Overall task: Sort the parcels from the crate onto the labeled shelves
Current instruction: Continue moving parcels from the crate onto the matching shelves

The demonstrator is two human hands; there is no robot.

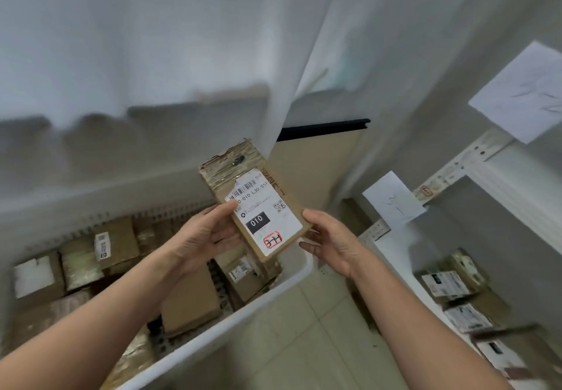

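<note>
Both hands hold one cardboard parcel [258, 207] in the air above the far corner of the white crate [267, 295], label up. The left hand [209, 234] grips its left edge with the thumb on the shipping label, and the right hand [328, 243] clasps the lower right edge. The likeliest mistake is a wrong shelf: the red handwritten sticker [272, 240] reads something like "3-H", but the strokes are loose. The paper signs [392, 201] on the shelf frame [474, 152] carry only faint pen marks, so matching the two could fail. The grip sits at the near end only, so the far end juts out unsupported. If the parcel swings towards the shelves it may tip and drop back among the other parcels in the crate. Its far end is torn and frayed, and rough handling could open it further. The fingers under the parcel are hidden, so I cannot tell how firm the hold is. The parcels on the lower shelf [450, 283] are blurred and cut off at the right edge, the crate's left side is smeared, and a pale curtain [182, 55] covers whatever stands behind
</note>
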